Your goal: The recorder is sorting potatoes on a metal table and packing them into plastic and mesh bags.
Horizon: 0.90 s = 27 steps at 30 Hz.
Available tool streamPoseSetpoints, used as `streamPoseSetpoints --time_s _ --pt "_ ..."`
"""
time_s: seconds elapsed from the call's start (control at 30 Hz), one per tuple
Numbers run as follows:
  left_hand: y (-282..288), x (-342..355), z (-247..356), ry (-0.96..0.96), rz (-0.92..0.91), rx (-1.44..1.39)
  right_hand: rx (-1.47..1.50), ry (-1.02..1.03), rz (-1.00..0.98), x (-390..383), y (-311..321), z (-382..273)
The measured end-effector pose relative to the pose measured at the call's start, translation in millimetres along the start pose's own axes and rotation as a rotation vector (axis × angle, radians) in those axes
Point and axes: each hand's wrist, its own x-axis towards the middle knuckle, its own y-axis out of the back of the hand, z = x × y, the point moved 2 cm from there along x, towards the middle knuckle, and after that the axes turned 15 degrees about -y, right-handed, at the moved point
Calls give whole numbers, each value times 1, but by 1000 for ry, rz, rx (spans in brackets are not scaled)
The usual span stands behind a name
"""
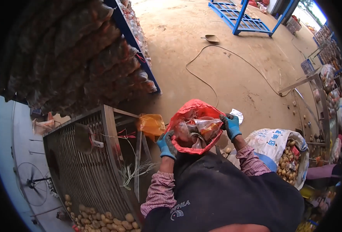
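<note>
A red plastic bag (191, 105) is spread at the mouth between my hands, in front of my body. Crumpled clear plastic and some orange and brown bits (202, 129) show inside it; I cannot make out what they are. My left hand (166, 145), in a blue glove with dark fingers, grips the rim on the left. On the opposite side my right hand (231, 125), gloved the same way, is closed on the rim. An orange plastic piece (151, 125) hangs beside my left hand.
A slatted metal sorting table (89, 166) with potatoes (105, 221) stands left. Stacked filled bags (74, 54) rise behind it. A white sack of potatoes (289, 164) sits right. A hose (232, 52), a scoop (211, 38) and a blue metal rack (240, 19) are on the floor ahead.
</note>
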Motion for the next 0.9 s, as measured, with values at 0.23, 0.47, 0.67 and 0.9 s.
streamPoseSetpoints --time_s 0.23,0.47,0.67,0.9 --pt "2 25 15 11 171 -20 -62 2 -50 38 -59 -35" --pt "-13 81 35 122 168 -7 -35 -45 74 65 -101 -82" --pt "-70 145 73 99 -1 16 124 30 168 90 -129 -134" --pt "-153 220 101 53 -84 3 239 115 176 136 -159 -202"
